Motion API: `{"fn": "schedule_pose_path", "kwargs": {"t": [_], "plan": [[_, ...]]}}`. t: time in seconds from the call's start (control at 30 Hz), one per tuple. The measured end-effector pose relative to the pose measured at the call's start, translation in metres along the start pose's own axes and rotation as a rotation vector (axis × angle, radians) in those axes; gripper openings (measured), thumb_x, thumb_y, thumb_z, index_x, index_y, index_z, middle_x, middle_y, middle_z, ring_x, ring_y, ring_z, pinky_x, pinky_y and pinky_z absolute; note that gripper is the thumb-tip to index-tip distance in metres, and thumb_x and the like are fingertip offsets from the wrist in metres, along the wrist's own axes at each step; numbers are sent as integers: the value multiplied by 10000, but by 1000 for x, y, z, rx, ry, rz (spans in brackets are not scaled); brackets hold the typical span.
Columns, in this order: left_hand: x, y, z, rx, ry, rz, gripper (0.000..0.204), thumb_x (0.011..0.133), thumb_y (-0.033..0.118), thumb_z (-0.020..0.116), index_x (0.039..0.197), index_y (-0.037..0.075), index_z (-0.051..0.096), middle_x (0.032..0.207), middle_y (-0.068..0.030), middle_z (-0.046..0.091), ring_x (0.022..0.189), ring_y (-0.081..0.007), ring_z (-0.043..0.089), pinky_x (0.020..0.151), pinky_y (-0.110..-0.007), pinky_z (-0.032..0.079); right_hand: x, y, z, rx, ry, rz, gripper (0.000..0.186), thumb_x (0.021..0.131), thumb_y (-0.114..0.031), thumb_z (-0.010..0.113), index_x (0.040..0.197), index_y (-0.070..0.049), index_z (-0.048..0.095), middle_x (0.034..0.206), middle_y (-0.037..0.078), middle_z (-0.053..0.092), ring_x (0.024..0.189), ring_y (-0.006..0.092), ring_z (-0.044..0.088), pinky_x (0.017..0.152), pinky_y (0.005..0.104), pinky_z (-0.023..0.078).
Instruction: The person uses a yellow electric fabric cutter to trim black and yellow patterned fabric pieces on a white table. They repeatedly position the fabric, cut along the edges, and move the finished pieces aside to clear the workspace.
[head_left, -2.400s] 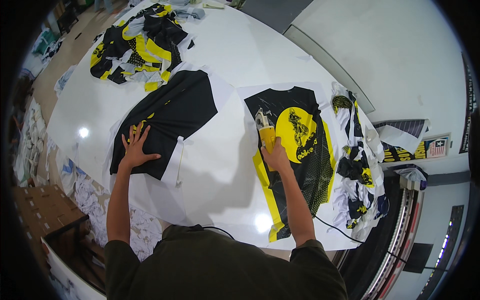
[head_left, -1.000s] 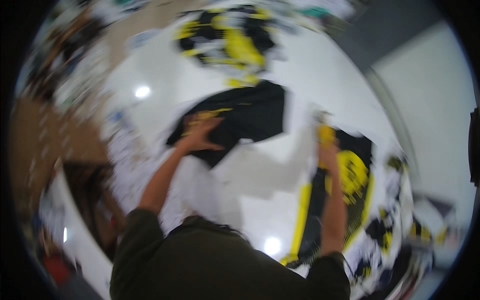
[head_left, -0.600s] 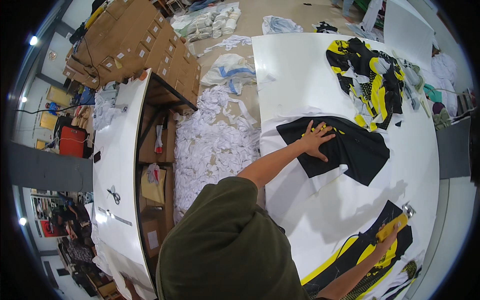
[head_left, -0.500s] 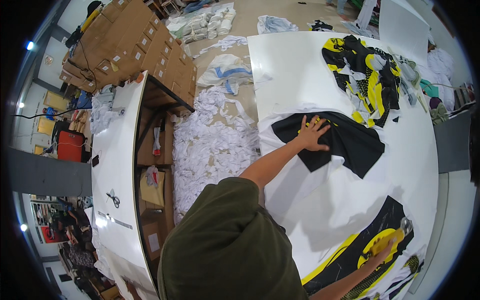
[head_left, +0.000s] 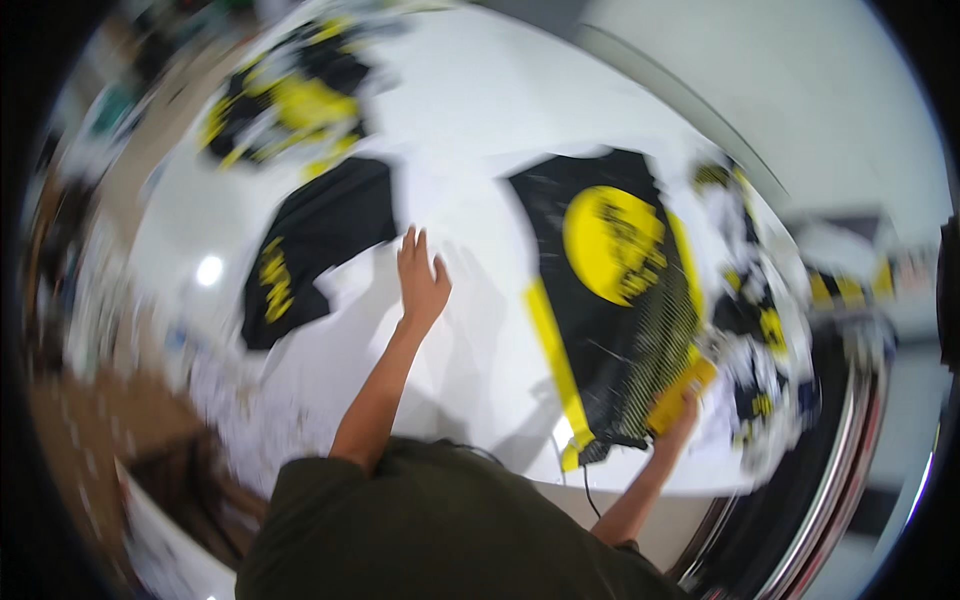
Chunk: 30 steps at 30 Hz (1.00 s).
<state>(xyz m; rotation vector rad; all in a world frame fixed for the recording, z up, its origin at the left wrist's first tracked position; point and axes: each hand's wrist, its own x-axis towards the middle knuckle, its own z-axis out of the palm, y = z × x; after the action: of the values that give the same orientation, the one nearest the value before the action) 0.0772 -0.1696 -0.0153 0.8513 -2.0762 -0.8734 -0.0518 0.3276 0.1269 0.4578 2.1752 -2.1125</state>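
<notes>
I see the left hand [head_left: 424,287] empty, fingers outstretched, between black cloth [head_left: 322,228] and a printed shirt panel [head_left: 597,318] on the table [head_left: 480,100]; the right hand [head_left: 681,422] grips a yellow tool [head_left: 684,392] at the panel's edge. Cardboard boxes [head_left: 110,420] blur; I can't see inside.

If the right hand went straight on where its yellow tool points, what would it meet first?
Probably the black, yellow and white fabric scraps ahead of the yellow power tool, though blur and unclear height leave some doubt.
</notes>
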Motion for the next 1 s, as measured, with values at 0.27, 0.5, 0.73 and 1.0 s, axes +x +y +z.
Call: {"fn": "schedule_pose_path", "kwargs": {"t": [0.27,0.5,0.73,1.0], "plan": [[-45,196,214,376,-767,231,811,1005,518,492,1611,7,319,1711,-229,166,1588,-437,102,1211,-728,39,-74,-1,-47,10,204,65,392,992,-338,612,1190,-13,521,912,146,640,703,268,717,542,383,620],[170,55,221,563,-633,345,723,1058,532,410,1629,99,318,1715,-117,255,1597,-338,156,1251,-654,53,-101,34,-87,-30,306,170,368,995,-267,622,1210,1,489,949,154,628,702,264,722,546,392,631],[165,49,157,705,-466,535,799,1052,552,444,1637,45,246,1693,-254,220,1569,-483,137,1191,-735,142,-105,55,-49,-73,209,213,372,996,-274,612,1220,1,499,917,136,626,697,249,708,541,369,615],[24,45,51,610,-1069,423,1300,722,933,588,1691,236,73,1747,-170,-66,1581,-463,-112,1127,-837,-4,-154,59,36,-709,-58,-42,603,905,-290,723,1347,38,480,985,313,719,899,449,731,798,487,577]]}}
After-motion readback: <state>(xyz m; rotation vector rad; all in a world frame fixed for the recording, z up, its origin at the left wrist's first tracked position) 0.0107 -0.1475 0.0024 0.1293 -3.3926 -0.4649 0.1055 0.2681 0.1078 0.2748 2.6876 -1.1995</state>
